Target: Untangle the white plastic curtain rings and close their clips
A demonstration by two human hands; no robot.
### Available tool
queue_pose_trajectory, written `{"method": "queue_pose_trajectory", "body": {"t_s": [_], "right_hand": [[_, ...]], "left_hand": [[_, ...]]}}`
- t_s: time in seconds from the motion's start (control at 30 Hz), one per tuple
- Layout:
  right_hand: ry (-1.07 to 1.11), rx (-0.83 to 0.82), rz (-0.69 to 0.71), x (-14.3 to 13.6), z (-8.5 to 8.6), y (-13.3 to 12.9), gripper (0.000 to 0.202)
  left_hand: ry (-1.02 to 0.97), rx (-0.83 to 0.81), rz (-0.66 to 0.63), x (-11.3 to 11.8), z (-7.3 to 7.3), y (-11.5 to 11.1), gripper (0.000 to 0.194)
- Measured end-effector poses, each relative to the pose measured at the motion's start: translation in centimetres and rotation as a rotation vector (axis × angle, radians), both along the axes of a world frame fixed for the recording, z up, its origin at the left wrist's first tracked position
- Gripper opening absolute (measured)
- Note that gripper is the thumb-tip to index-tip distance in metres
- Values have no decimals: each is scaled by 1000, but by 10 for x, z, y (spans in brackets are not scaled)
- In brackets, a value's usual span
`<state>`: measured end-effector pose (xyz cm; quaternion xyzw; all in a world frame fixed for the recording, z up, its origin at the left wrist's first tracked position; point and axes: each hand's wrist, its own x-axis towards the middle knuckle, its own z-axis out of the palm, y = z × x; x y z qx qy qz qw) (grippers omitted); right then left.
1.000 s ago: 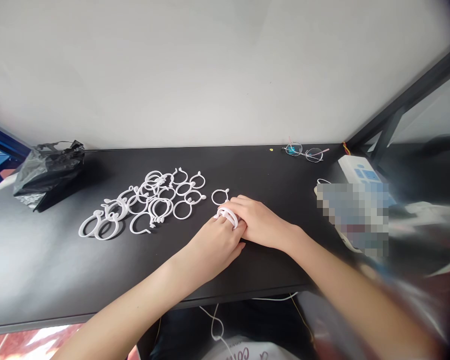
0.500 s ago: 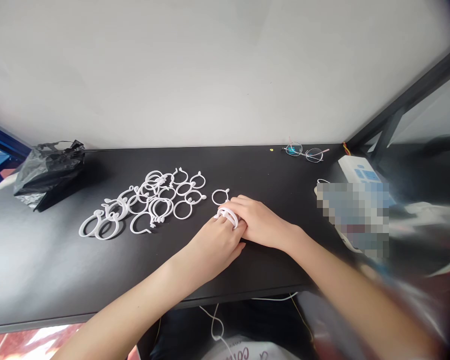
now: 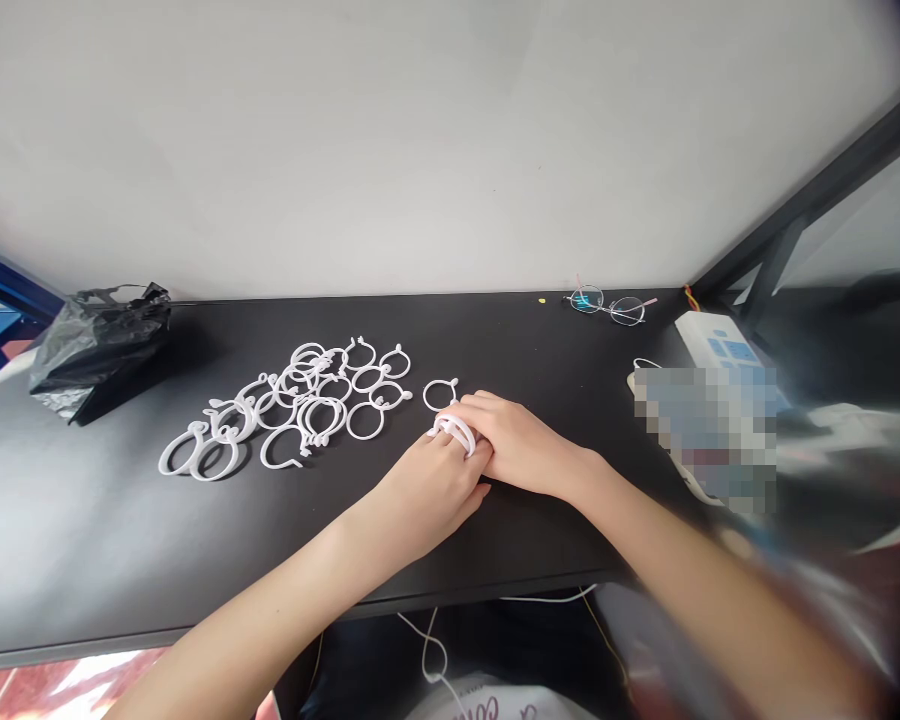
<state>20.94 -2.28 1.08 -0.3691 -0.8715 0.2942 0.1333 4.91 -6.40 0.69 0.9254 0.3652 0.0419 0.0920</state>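
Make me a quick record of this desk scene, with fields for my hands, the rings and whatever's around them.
surface: black desk
left hand: left hand, at the held rings, fingers partly hidden
right hand: right hand, meeting the left, its exact grip hidden
at the hands: white held rings, count unclear
nearest loose piece: single ring, just beyond the hands
main group: overlapping white rings, left of the hands
far left: black plastic bag
back right: eyeglasses
right side: white-and-blue box, partly behind a pixelated patch
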Motion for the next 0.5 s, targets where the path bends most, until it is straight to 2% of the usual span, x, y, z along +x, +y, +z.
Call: {"method": "queue_pose_trajectory", "body": {"t_s": [0.5], "right_hand": [[7,-3,-1,0,0,0,21]], "left_hand": [[-8,7,-3,-1,-2,0,17]]}}
